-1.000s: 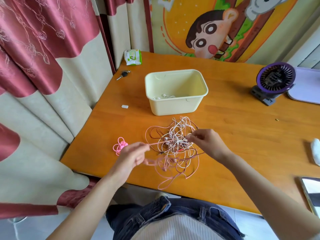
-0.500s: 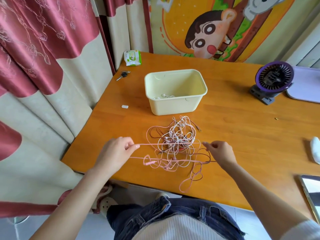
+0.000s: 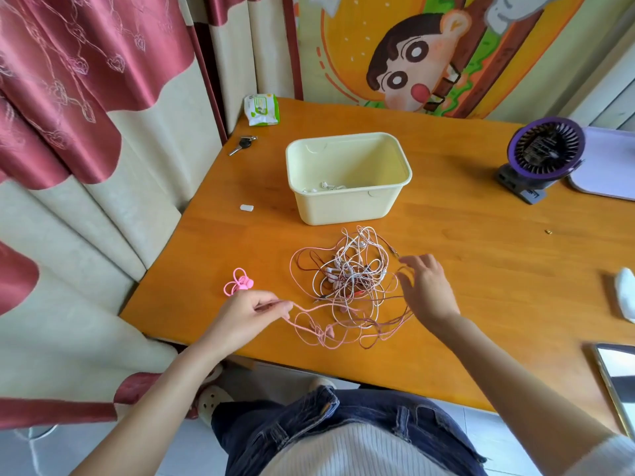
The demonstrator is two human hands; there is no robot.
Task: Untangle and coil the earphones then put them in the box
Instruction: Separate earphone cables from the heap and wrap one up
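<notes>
Earphones [image 3: 350, 276] sit in a tangled heap on the table [image 3: 481, 255], just in front of the box [image 3: 347, 207]. Left hand [image 3: 247, 316] pinches one pink cord, right hand [image 3: 426, 290] hovers beside the heap, fingers spread. Looks like untangling; next, tease that cord free gently.

The box [image 3: 347, 207] hides most of the earphones [image 3: 324, 185] inside; the right edge crops the phone [image 3: 618, 383].

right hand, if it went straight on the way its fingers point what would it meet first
Probably the tangle of earphones, whose right edge lies just ahead of the right hand; the hand's height is unclear.
</notes>
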